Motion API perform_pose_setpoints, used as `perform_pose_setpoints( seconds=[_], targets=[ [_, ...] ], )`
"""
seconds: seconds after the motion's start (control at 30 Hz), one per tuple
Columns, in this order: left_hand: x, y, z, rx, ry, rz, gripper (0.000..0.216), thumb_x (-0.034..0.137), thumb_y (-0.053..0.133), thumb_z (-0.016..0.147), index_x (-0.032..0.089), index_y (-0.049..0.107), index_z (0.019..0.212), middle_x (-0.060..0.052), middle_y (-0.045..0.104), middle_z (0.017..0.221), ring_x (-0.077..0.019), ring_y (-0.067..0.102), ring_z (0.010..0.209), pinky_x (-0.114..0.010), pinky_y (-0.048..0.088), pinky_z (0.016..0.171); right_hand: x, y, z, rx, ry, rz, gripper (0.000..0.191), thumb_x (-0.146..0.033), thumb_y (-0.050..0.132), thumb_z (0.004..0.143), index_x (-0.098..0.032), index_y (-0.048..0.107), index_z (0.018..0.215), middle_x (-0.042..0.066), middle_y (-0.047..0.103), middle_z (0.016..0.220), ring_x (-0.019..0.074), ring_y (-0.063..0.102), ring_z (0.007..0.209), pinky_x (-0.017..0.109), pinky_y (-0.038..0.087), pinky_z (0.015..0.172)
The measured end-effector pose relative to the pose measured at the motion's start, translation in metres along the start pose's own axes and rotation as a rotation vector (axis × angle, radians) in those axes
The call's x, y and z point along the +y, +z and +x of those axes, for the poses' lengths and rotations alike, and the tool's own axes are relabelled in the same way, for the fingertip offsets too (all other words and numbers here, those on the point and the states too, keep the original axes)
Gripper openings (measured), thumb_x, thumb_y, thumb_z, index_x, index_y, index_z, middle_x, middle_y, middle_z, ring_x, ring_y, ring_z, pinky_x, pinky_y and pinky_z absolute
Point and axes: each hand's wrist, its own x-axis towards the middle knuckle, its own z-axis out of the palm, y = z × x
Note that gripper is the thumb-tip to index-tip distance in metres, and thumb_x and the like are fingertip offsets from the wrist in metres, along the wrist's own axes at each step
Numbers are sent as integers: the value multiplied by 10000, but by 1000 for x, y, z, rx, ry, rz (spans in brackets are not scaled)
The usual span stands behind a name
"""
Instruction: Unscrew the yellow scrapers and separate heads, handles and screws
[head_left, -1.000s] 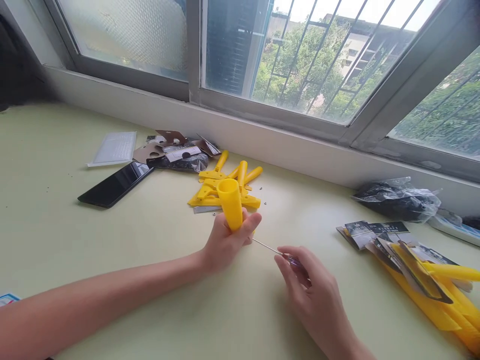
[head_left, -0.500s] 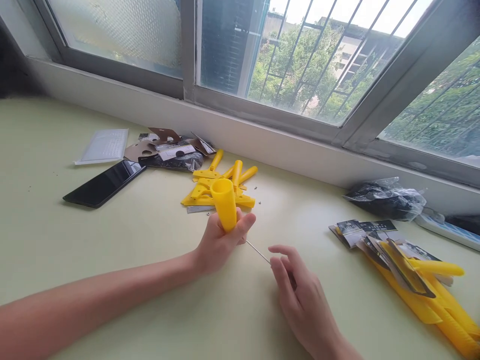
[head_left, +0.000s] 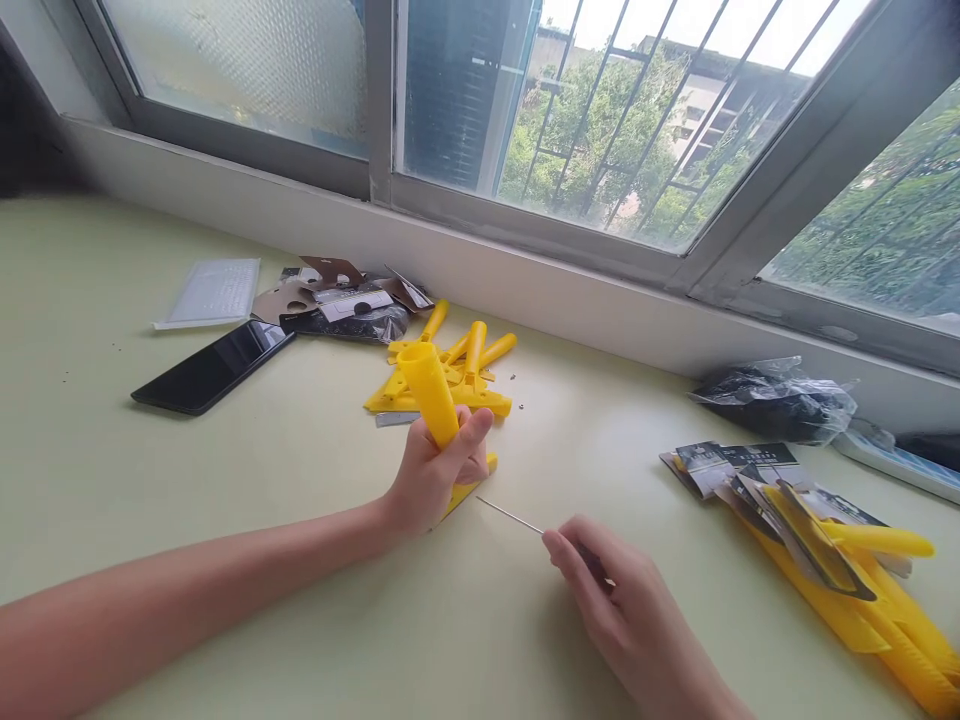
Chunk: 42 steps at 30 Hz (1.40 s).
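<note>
My left hand (head_left: 431, 475) is wrapped around a yellow scraper (head_left: 429, 388), whose hollow handle points up and tilts left. The scraper's flat head shows below my fingers, partly hidden by them. In my closed right hand (head_left: 630, 600) is a screwdriver (head_left: 511, 515); its thin metal shaft points left and its handle is mostly covered by my palm. The tip of that shaft appears slightly right of the scraper's head, apart from it. Beyond my left hand lies a pile of yellow scrapers (head_left: 474, 350), one with a grey blade edge showing.
Small screws or nuts (head_left: 522, 407) lie beside the pile. Opened card packaging (head_left: 349, 305), a black phone (head_left: 214, 368) and a clear plastic sheet (head_left: 210, 292) are at the left. Packaged yellow scrapers (head_left: 847, 590) and a black plastic bag (head_left: 772, 398) occupy the right, under the window.
The scraper in my left hand has tilted left and turned, exposing its head. The screwdriver shaft has come away from it, and my right-hand fingers have closed around the screwdriver.
</note>
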Motion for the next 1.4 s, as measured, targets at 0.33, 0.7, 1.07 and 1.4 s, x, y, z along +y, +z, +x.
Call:
perform_pose_setpoints(
  seconds=[0.33, 0.7, 1.07, 1.4],
  targets=[
    [0, -4, 0, -2, 0, 8, 621, 613, 553, 940, 189, 303, 562, 44, 329, 514, -77, 274, 492, -286, 246, 515, 0, 8, 1, 66, 17, 174, 295, -434, 474, 1027, -201, 628, 933, -56, 321, 610, 116, 245, 522, 268, 209, 471],
    [2, -5, 3, 18, -88, -120, 577, 713, 502, 908, 198, 371, 682, 70, 341, 518, -77, 269, 490, -228, 268, 500, 2, 11, 7, 71, -49, 153, 218, -359, 466, 1037, -205, 596, 954, -65, 332, 627, 107, 262, 534, 261, 234, 503],
    [2, -3, 4, 20, -82, -103, 585, 722, 507, 900, 204, 353, 677, 71, 337, 507, -80, 277, 479, -244, 255, 507, -8, 5, 8, 107, 112, 81, 419, -493, 394, 1051, -215, 626, 839, -29, 477, 610, 132, 422, 544, 252, 313, 516],
    [1, -3, 5, 4, -48, -97, 577, 710, 533, 896, 202, 362, 681, 78, 336, 515, -70, 272, 473, -241, 236, 498, -4, 9, 10, 167, -21, 33, 255, -411, 431, 1052, -231, 592, 968, 19, 621, 841, 153, 553, 682, 247, 437, 601]
  ],
)
